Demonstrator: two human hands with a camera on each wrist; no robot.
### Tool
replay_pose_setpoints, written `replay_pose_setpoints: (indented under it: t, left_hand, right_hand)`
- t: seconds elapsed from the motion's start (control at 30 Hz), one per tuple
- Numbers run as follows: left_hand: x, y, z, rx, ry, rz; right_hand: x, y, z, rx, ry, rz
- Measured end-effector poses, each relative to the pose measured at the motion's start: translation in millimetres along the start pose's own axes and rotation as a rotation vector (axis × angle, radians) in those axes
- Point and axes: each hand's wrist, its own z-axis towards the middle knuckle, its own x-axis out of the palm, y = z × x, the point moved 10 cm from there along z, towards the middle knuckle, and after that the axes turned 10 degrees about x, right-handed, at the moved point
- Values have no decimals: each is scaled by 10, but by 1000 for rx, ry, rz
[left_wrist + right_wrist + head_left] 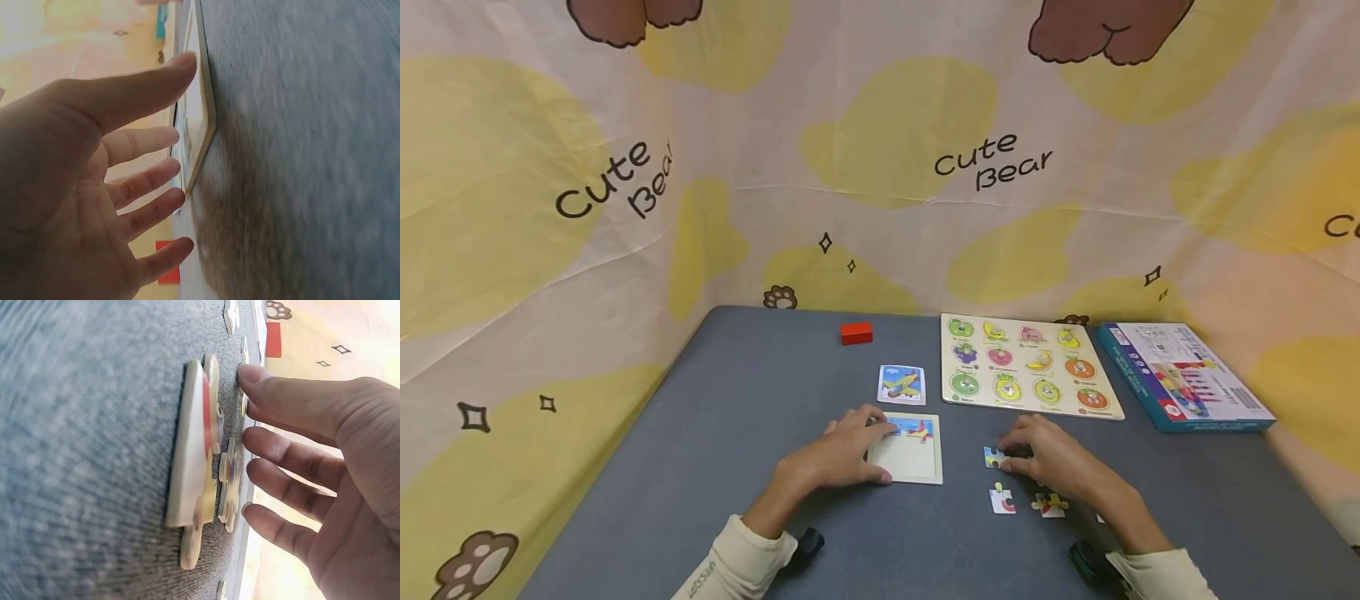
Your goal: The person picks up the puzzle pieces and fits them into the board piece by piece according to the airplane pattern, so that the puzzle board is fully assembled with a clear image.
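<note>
My left hand (850, 446) rests along the left side of a small jigsaw tray (917, 473), thumb at the lower edge and fingers near the top. In the left wrist view, the fingers of that hand (94, 181) are spread and fairly straight. Sky-blue and red picture pieces (916, 429) fill the tray's upper strip. My right hand (1048, 454) pinches a blue and yellow puzzle piece (992, 457) at table level, between thumb and index finger. Nearby lie a white and pink piece (1002, 500) and overlapping red and yellow pieces (1049, 505), also seen close up as pieces (194, 450).
Above the tray lies a picture card (902, 385) with a yellow plane. A red block (857, 333) sits at the back. Farther right are a fruit board (1030, 367) and a blue-edged box (1183, 375). Printed cloth walls (880, 167) bound the grey table (737, 392).
</note>
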Motion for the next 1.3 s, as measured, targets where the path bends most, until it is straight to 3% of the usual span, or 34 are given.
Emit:
replay_pose_setpoints:
  t: [0.33, 0.67, 1.07, 1.3]
  left_hand:
    - [-89, 165, -83, -75, 23, -32]
    - [-91, 209, -81, -69, 32, -46]
    - [-110, 201, -83, -74, 29, -40]
    - [-115, 201, -83, -77, 26, -45]
  right_hand:
    - [2, 7, 0, 19, -8, -12]
    - [-2, 53, 87, -21, -18, 32]
    - [72, 404, 312, -9, -29, 9]
    - [185, 676, 447, -79, -25, 11]
